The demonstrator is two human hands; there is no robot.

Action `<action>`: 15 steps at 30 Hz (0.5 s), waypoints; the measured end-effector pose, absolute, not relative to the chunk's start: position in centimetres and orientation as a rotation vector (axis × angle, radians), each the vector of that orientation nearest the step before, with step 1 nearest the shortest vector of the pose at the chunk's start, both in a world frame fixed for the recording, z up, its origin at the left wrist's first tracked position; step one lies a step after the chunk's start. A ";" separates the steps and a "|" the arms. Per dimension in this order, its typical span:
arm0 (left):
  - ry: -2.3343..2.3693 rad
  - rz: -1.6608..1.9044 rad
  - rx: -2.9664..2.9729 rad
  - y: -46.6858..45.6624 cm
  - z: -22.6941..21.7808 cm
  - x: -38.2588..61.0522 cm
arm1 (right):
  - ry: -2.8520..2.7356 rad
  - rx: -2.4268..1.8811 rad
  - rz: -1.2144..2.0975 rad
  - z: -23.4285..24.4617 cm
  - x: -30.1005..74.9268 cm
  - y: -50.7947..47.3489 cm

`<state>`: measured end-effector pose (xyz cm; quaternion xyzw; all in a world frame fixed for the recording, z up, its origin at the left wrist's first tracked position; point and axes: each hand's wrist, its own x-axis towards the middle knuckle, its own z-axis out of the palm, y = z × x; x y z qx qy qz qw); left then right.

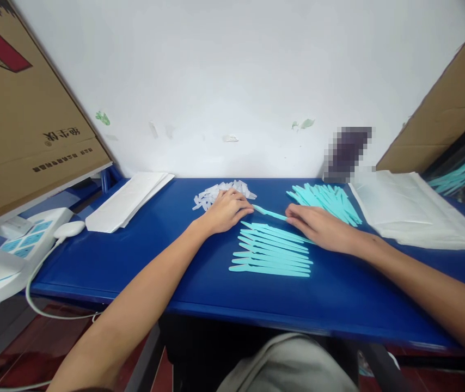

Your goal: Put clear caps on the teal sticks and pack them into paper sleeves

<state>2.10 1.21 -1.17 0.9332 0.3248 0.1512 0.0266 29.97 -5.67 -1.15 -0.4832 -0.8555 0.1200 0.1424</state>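
Observation:
A turquoise eyebrow razor (271, 213) spans the gap between my two hands, just above the table. My right hand (308, 220) pinches its handle end. At the other end, the fingers of my left hand (229, 209) are closed on the razor's head; whether a small cap is between them is hidden. Directly behind my left hand lies a pile of small translucent caps (216, 191). In front of both hands, several turquoise razors form a neat row (275, 251), heads to the left. Beyond my right hand is a loose heap of turquoise razors (326, 198).
Clear plastic bags (412, 209) lie on the blue table (134, 272) at right, near a jar of turquoise razors (463, 166). White folded sheets (128, 201) lie at left, beside a power strip (32, 245) with a cable. Cardboard (32, 109) and a white wall (232, 81) border the table.

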 end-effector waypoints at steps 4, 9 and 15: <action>1.079 0.540 2.925 1.4 -1.1 2.1 | -2.432 -1.404 0.403 -0.7 29.7 -5.9; 0.954 0.612 2.887 1.5 -1.4 2.0 | -2.372 -1.385 0.361 -0.7 29.6 -6.1; 0.910 0.845 2.761 1.7 -1.5 2.5 | -2.304 -1.376 0.290 -0.8 29.5 -5.8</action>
